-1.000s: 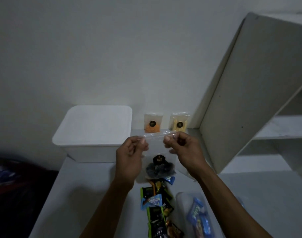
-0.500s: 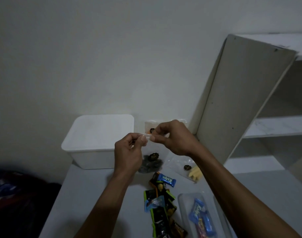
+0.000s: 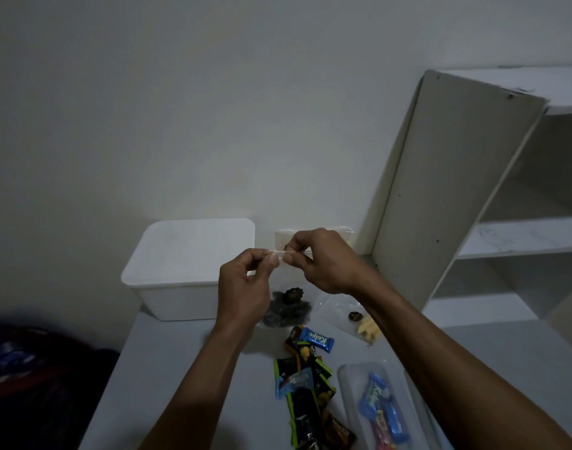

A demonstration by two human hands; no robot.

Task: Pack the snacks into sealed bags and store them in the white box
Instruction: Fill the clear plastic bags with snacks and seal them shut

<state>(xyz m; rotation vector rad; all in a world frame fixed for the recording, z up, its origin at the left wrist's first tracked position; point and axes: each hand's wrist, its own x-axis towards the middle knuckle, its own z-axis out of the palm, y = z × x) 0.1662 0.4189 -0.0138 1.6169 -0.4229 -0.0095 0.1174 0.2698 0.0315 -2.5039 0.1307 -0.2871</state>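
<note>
A clear zip bag point(image 3: 286, 300) with dark snacks at its bottom hangs above the desk point(image 3: 193, 378), held up by its top strip. The left hand point(image 3: 245, 287) pinches that strip at its left end and the right hand point(image 3: 320, 261) pinches it just beside, the fingertips nearly meeting; both are clamped on the bag's mouth, likely to press the seal shut while the weight below keeps the film taut. The white box point(image 3: 190, 267) sits on the far left of the desk with its lid on, near enough for the bag to go there next. To the right lies another clear bag point(image 3: 349, 316) with a pale yellow snack, and two more packets stand against the far wall, mostly hidden by the right hand. Nearer, loose wrapped snacks point(image 3: 307, 378) are scattered beside a clear tray point(image 3: 349, 381) holding blue-wrapped ones. A white shelf unit point(image 3: 456, 196) stands at the right.
</note>
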